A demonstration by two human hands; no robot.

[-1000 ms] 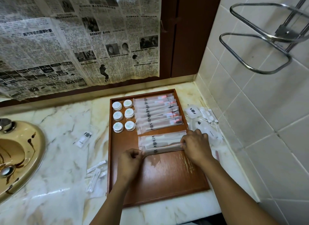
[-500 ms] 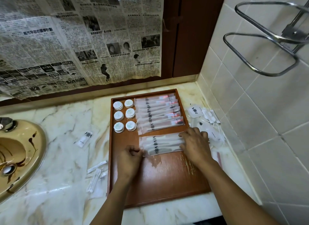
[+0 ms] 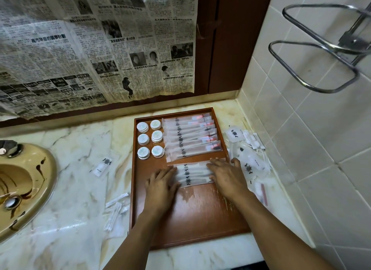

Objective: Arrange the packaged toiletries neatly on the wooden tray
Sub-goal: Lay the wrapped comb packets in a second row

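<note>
A wooden tray [image 3: 200, 215] lies on the marble counter. At its far left stand several small round white jars [image 3: 149, 139]. Beside them lies a stack of long clear toothbrush packets [image 3: 190, 137]. Below that is a small stack of flat clear packets [image 3: 190, 173] with black emblems. My left hand [image 3: 161, 186] presses flat on the stack's left end. My right hand [image 3: 227, 176] presses flat on its right end, fingers spread.
Loose packets [image 3: 248, 161] lie on the counter right of the tray, by the tiled wall. One small packet [image 3: 103, 166] and cotton swab packets [image 3: 116, 209] lie left of it. A tan sink [image 3: 22, 187] is at far left. A metal rack [image 3: 325, 48] juts from the wall.
Both hands went from curled fingers gripping the ends of the flat packets to lying flat on them. The packet stack shifted slightly up the tray and looks squarer.
</note>
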